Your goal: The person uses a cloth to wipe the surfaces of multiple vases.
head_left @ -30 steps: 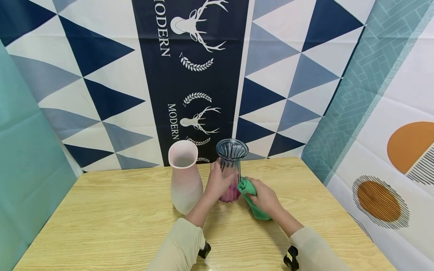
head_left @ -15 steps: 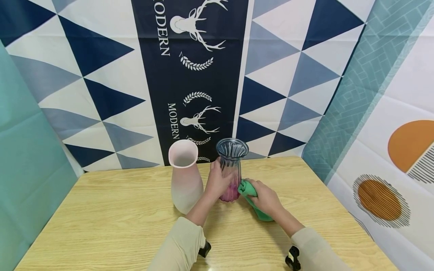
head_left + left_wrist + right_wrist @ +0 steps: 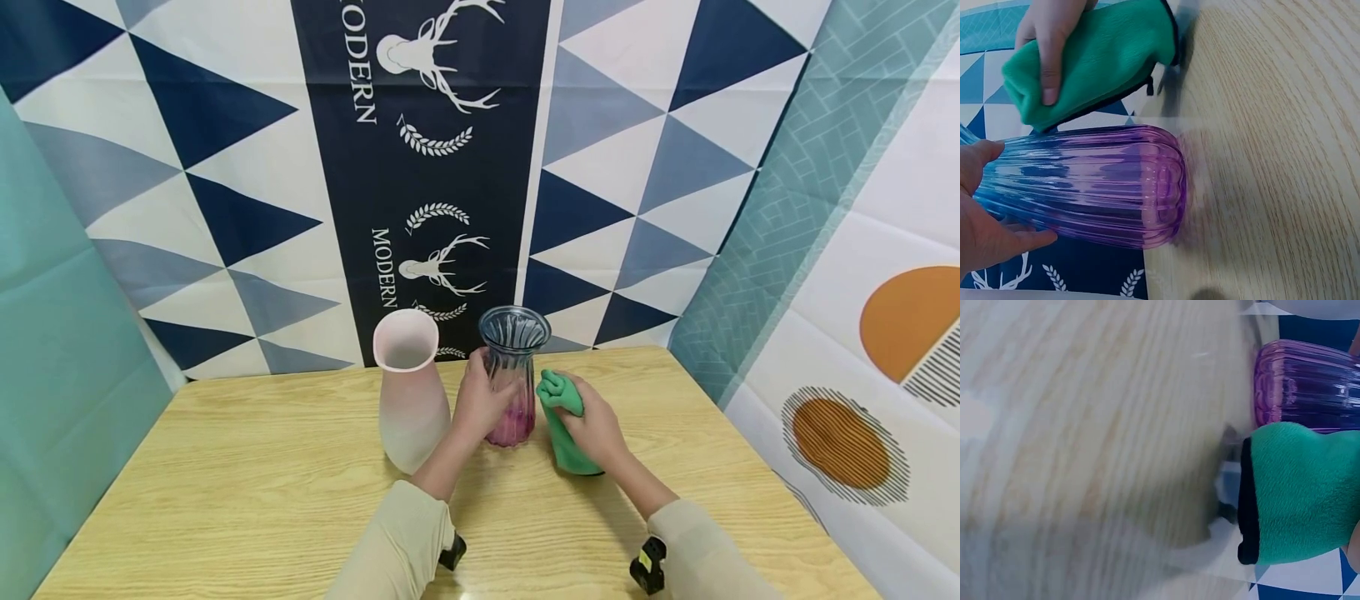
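A ribbed glass vase [image 3: 512, 421], blue at its flared rim and pink-purple at the base, stands upright on the table. My left hand [image 3: 480, 400] grips its side, thumb and fingers around the ribbed body. To the vase's right, my right hand [image 3: 594, 421] holds a folded green cloth [image 3: 566, 442] with a dark edge. In the left wrist view the cloth [image 3: 1107, 56] is bunched under the thumb, close beside the glass. A small gap shows between cloth and vase in the head view. From the right wrist, the vase's purple base [image 3: 1300, 384] appears just beyond the cloth [image 3: 1297, 494].
A tall pale pink-and-white vase [image 3: 412, 408] stands upright just left of my left forearm. The wooden table [image 3: 247, 483] ends at a patterned backdrop [image 3: 435, 175] behind both vases. Patterned sheets [image 3: 847, 333] hang along the right side.
My right hand has lifted the green cloth upward and slightly right, away from the lower side of the glass vase. The left hand and both vases stay where they were.
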A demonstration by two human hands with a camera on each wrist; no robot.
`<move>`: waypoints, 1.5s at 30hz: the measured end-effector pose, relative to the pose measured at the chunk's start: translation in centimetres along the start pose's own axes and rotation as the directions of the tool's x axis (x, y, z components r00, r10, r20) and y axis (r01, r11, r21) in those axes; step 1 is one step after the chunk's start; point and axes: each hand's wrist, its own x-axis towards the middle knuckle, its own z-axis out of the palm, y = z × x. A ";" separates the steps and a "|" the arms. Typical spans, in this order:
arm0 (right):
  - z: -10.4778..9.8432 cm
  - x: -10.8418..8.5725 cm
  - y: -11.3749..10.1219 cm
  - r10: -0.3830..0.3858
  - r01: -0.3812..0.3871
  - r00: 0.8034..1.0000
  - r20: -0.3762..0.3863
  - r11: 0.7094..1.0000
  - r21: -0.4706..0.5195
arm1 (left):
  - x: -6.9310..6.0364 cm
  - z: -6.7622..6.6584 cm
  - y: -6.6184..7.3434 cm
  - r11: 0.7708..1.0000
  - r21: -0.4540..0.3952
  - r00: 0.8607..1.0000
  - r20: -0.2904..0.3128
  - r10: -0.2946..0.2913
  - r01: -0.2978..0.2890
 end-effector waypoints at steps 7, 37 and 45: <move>-0.5 1.1 -1.0 -0.043 0.051 0.992 -0.117 0.997 0.063 | -0.1 -0.1 0.2 1.000 0.019 1.000 0.020 0.009 -0.009; -0.4 2.0 -2.0 -0.055 0.066 0.994 -0.098 0.991 0.119 | -0.3 -0.7 0.6 0.998 0.062 0.993 0.114 0.025 -0.032; -0.3 1.3 -1.6 -0.045 0.047 0.998 -0.036 0.997 0.065 | -0.3 -0.6 0.5 0.997 0.074 0.993 0.116 0.015 -0.023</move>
